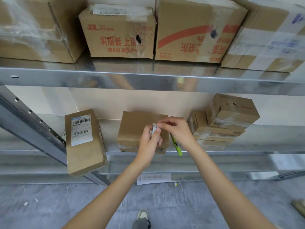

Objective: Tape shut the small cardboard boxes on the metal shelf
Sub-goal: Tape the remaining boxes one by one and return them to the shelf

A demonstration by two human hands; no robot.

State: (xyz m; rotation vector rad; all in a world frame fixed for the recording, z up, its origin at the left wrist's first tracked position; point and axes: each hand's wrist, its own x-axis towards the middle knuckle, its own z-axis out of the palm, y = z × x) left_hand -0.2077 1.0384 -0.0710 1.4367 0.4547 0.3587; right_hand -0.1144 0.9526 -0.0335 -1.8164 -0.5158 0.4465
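A small plain cardboard box [133, 128] sits in the middle of the lower metal shelf [214, 152]. Over its right half, my left hand [149, 142] grips a small roll of clear tape [155, 129]. My right hand [178, 129] pinches the tape's loose end at the top of the roll. A second small box [84, 146] with a white barcode label lies to the left, overhanging the shelf's front edge. On the right stands a stack of small taped boxes [229, 116].
A green pen-like tool [176, 146] lies on the shelf beside the middle box, under my right wrist. Large cartons [120, 33] fill the upper shelf. A slanted metal brace [33, 123] crosses at left. Paper [153, 178] lies on the grey floor, near my shoe [142, 214].
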